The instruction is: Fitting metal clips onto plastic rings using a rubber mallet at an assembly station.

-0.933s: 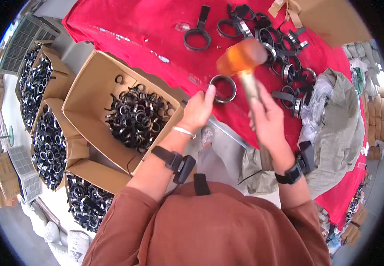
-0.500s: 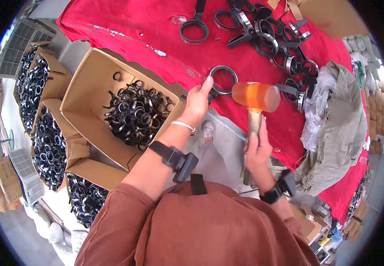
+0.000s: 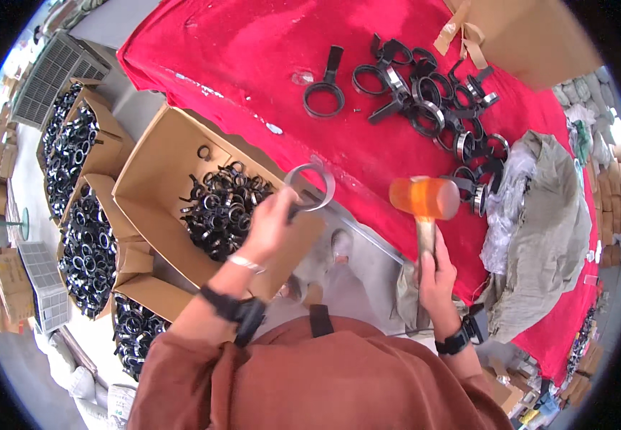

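Note:
My left hand grips a black metal ring clamp and holds it in the air over the near edge of the red-covered table, above the open cardboard box of black clamps. My right hand holds the wooden handle of a mallet with an orange head, upright, just off the table edge. A pile of black clamps lies on the red cloth farther back, with one single clamp apart to its left.
More cardboard boxes full of black clamps stand on the floor at left. A grey sack with clear plastic lies on the table at right. A large cardboard box stands at the table's far side.
My left hand has lifted the ring clamp off the red cloth and pulled it toward the box. The mallet has come down from raised and now rests upright by the table edge.

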`<state>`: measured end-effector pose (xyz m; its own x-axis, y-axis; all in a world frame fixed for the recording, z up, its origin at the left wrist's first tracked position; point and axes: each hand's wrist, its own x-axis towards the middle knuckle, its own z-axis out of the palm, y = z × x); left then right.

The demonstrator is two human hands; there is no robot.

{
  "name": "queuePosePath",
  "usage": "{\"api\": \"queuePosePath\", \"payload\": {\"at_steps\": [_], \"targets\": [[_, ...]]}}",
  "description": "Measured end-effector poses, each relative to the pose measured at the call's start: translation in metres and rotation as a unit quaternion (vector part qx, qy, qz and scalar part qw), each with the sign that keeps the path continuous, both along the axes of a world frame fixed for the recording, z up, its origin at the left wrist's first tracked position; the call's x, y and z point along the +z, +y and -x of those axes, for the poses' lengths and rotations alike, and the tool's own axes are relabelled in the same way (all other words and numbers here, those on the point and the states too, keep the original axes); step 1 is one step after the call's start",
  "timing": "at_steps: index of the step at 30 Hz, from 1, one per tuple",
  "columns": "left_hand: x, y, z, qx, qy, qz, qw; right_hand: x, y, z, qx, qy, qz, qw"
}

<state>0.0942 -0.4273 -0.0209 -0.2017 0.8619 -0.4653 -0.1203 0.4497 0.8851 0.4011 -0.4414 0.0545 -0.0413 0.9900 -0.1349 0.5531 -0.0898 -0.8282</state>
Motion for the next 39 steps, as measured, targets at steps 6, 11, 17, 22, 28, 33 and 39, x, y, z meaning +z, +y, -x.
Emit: {"api": "queuePosePath", "payload": {"at_steps": [6, 11, 17, 22, 28, 33, 39], "targets": [[0.037, 0.051, 0.079, 0.013, 0.483, -0.113, 0.868, -0.009, -0.002, -0.012, 0.002, 0.065, 0.013, 0.998], [0.069, 0.214, 0.027, 0.004, 0.403, -0.220, 0.888, -0.002, 0.008, -0.007, 0.039, 0.077, 0.033, 0.996], [0.074, 0.275, 0.011, -0.044, 0.333, -0.248, 0.909, 0.004, 0.014, -0.013, 0.051, 0.070, 0.018, 0.996], [0.095, 0.156, -0.020, 0.026, -0.027, -0.257, 0.966, 0.012, 0.021, -0.022, -0.010, 0.101, -0.014, 0.995], [-0.007, 0.026, -0.018, 0.009, -0.248, -0.112, 0.962, 0.025, 0.036, 0.012, 0.016, 0.151, -0.038, 0.988], [-0.036, 0.025, -0.024, -0.065, -0.198, -0.101, 0.973, 0.011, 0.038, 0.035, 0.047, 0.107, -0.017, 0.993], [-0.020, 0.048, -0.016, -0.102, -0.068, -0.085, 0.989, -0.010, 0.029, 0.051, 0.059, -0.009, -0.082, 0.995]]}}
